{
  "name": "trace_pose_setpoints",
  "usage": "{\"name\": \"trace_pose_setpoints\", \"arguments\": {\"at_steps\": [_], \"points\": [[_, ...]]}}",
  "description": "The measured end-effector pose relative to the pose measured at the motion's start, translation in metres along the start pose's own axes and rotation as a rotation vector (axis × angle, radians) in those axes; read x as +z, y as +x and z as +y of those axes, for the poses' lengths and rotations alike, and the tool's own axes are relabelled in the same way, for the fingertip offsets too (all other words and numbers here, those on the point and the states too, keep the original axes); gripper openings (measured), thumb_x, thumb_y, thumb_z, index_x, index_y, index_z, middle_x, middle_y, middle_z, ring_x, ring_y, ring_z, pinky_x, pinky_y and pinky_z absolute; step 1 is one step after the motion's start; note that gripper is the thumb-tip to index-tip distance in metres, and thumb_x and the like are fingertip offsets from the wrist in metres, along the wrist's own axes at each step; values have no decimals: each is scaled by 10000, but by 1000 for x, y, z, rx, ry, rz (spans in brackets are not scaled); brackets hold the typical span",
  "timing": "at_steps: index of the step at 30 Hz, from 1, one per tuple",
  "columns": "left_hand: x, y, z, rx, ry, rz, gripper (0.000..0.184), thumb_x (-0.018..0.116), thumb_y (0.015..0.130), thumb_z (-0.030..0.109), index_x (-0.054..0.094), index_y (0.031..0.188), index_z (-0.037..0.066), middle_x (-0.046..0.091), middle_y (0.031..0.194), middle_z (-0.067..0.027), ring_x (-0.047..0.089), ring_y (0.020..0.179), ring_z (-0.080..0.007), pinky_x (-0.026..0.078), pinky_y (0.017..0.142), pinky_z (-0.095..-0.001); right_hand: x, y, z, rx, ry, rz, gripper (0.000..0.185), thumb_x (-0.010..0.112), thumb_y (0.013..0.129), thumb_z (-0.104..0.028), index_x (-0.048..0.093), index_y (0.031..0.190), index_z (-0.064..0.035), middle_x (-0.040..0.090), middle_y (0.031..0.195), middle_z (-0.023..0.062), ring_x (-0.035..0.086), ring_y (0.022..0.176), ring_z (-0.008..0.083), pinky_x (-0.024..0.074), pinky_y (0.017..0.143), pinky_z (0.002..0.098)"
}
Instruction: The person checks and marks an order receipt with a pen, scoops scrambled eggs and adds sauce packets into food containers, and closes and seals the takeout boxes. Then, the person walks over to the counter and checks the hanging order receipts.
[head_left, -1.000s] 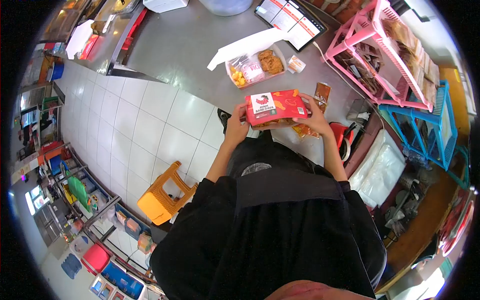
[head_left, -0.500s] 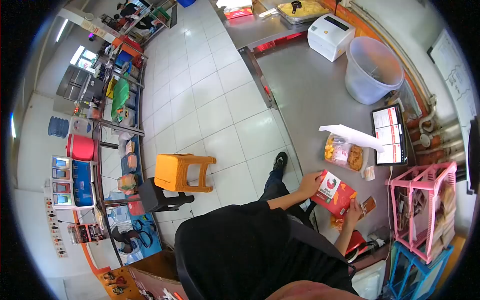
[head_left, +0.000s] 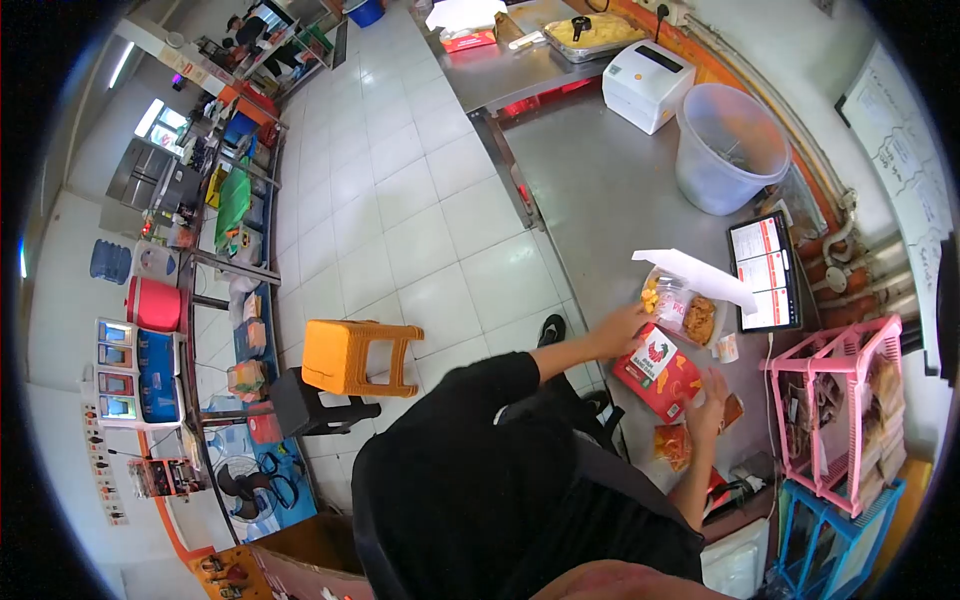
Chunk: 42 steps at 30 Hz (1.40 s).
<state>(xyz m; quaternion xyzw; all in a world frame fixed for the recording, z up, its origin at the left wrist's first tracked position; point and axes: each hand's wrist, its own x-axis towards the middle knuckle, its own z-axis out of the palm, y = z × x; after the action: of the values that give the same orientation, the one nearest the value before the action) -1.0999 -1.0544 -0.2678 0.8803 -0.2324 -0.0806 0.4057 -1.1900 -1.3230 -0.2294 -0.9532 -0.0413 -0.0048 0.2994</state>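
Observation:
A closed red box (head_left: pixel 657 374) with a white logo panel lies on the metal table near its front edge. My left hand (head_left: pixel 622 332) is at the box's far left corner, beside the open box; how its fingers are set is too small to tell. Just off the red box's right side, my right hand (head_left: pixel 708 408) has its fingers apart and holds nothing. Behind the red box stands an open box (head_left: pixel 676 309) with fried chicken, a wrapped rice pack and yellow pieces, its white lid raised. A small white cup (head_left: pixel 726 348) is next to it. Orange sachets (head_left: pixel 673 446) lie nearest my body.
A tablet (head_left: pixel 764 272), a translucent bucket (head_left: pixel 730 150) and a white printer (head_left: pixel 648 85) stand farther along the table (head_left: pixel 600 190). At the right are a pink rack (head_left: pixel 840 410) and a blue rack (head_left: pixel 835 540). An orange stool (head_left: pixel 360 357) stands on the floor.
The red box, earlier held between both hands, now rests on the table. My right hand has come off it and opened, while my left hand has moved toward the open box. The view has turned.

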Motion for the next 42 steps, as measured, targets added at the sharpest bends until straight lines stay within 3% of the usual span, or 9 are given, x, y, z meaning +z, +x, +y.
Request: {"name": "trace_pose_setpoints", "arguments": {"at_steps": [5, 8, 15, 21, 27, 31, 33, 38, 42], "points": [[-23, 10, 6, 418, 292, -340, 921, 878, 431, 362, 484, 1197, 36, 442, 1276, -147, 397, 1199, -338, 336, 1016, -425, -33, 10, -33, -248, -102, -347, 974, 866, 439, -268, 425, 1284, -71, 394, 1326, 204, 391, 1212, 385, 345, 1026, 442], [-21, 23, 25, 447, 546, -460, 909, 893, 317, 390, 544, 1090, 62, 481, 1203, -127, 423, 1156, -327, 360, 976, -430, -24, 10, -30, -246, -192, -375, 999, 869, 398, -292, 423, 1266, -81, 414, 1290, 200, 396, 1196, 394, 353, 1028, 439], [-9, 44, 13, 700, 268, -564, 729, 889, 321, 325, 579, 931, 72, 540, 984, -128, 527, 960, -329, 426, 854, -415, -31, 13, -25, -160, -159, -449, 1011, 855, 403, -281, 418, 1295, -92, 420, 1298, 188, 402, 1205, 377, 374, 1013, 441], [-37, 47, 38, 437, 227, -728, 849, 836, 448, 290, 498, 1193, 64, 509, 1209, -176, 487, 1140, -354, 389, 997, -422, -13, -2, -16, -149, -310, -374, 978, 843, 453, -267, 406, 1317, -126, 400, 1335, 148, 409, 1212, 334, 453, 945, 416], [-24, 34, 25, 567, 379, -581, 964, 826, 519, 458, 424, 1276, 16, 395, 1331, -189, 388, 1232, -378, 329, 1038, -461, 13, -37, -28, -51, -314, -177, 979, 688, 656, -589, 263, 1433, -172, 176, 1488, 177, 183, 1364, 388, 333, 1008, 578], [-11, 22, 16, 705, 365, -442, 962, 610, 698, 649, 332, 1372, 21, 252, 1445, -216, 209, 1348, -397, 161, 1095, -520, 49, -47, -21, -10, -287, -45, 943, 542, 722, -672, 203, 1461, -195, 97, 1518, 170, 103, 1389, 391, 186, 1054, 628], [-1, 9, 40, 708, 477, -452, 927, 595, 716, 635, 345, 1379, 37, 263, 1445, -214, 217, 1349, -386, 171, 1091, -521, 54, -54, -21, -39, -322, 50, 915, 584, 739, -616, 235, 1449, -156, 172, 1501, 163, 167, 1377, 379, 292, 1008, 599], [33, 11, 60, 788, 496, -459, 805, 620, 765, 511, 356, 1392, 82, 304, 1441, -180, 258, 1337, -373, 202, 1086, -513, 29, -118, -53, 204, -126, 499, 645, 682, 773, -360, 434, 1326, -138, 351, 1401, 155, 282, 1322, 369, 323, 989, 528], [47, 24, 53, 935, 362, -480, 610, 644, 812, 353, 477, 1283, 4, 452, 1339, -190, 363, 1278, -387, 288, 1071, -468, -16, -228, -59, 1095, -387, 837, 453, 682, 715, -214, 572, 1137, -88, 548, 1112, 175, 483, 1038, 358, 381, 889, 470]]}}
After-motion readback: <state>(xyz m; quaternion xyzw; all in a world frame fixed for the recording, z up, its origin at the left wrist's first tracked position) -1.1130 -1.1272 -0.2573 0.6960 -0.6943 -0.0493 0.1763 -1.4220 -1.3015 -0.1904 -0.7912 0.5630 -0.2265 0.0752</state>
